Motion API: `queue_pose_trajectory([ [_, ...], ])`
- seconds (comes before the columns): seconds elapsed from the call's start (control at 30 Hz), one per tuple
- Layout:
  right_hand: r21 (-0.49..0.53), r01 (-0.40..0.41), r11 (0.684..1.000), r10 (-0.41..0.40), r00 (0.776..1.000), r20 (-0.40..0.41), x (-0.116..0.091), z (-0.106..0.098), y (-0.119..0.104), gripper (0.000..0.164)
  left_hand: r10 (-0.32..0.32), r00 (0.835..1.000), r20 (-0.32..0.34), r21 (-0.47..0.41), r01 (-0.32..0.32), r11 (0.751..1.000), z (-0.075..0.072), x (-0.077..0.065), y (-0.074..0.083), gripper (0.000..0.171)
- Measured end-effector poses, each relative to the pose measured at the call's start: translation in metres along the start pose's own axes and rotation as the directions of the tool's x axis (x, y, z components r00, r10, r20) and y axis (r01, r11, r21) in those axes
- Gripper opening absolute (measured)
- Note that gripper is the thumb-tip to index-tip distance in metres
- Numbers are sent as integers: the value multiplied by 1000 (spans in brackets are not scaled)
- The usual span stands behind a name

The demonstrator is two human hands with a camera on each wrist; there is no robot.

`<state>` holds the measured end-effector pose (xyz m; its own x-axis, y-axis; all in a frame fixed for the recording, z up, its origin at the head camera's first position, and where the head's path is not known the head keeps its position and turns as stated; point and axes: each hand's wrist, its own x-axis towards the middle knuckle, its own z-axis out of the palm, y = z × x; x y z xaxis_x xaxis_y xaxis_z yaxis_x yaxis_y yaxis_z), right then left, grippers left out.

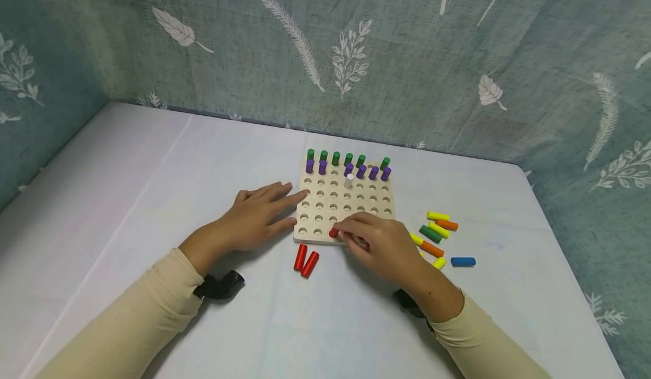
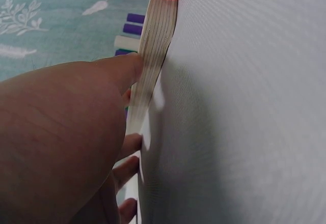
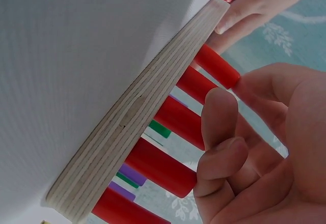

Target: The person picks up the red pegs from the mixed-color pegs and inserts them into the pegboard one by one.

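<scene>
Left hand: fingers lying spread, touching pale wooden pegboard.
Right hand: pinching red cylindrical peg, nearest row.
Two loose red cylinders: lying before pegboard.

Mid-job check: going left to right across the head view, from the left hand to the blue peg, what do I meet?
Left hand → two loose red pegs → right hand → loose green peg → blue peg.
</scene>
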<state>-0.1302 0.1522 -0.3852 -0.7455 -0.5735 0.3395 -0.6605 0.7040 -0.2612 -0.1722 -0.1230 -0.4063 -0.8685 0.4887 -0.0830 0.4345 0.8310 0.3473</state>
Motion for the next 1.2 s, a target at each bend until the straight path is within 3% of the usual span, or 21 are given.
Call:
queue_pose_trajectory([
  [0.37, 24, -38, 999, 38, 999, 5, 0, -2, -4, 24, -3, 1000, -8, -5, 3, 1000, 1, -1, -2, 63],
  [0.7, 56, 26, 998, -24, 999, -36, -1, -6, -10, 24, 5, 1000, -14, 4, -5, 1000, -1, 1, -1, 63],
  [1.03, 53, 40, 998, -41, 999, 15, -2, -12, -26, 24, 7, 1000, -15, -11, -7, 1000, 0, -3, -2, 62],
  [1.2, 70, 52, 996, -54, 998, 27, 8, -17, -34, 21, 13, 1000, -20, -15, -13, 1000, 0, -5, -3, 61],
])
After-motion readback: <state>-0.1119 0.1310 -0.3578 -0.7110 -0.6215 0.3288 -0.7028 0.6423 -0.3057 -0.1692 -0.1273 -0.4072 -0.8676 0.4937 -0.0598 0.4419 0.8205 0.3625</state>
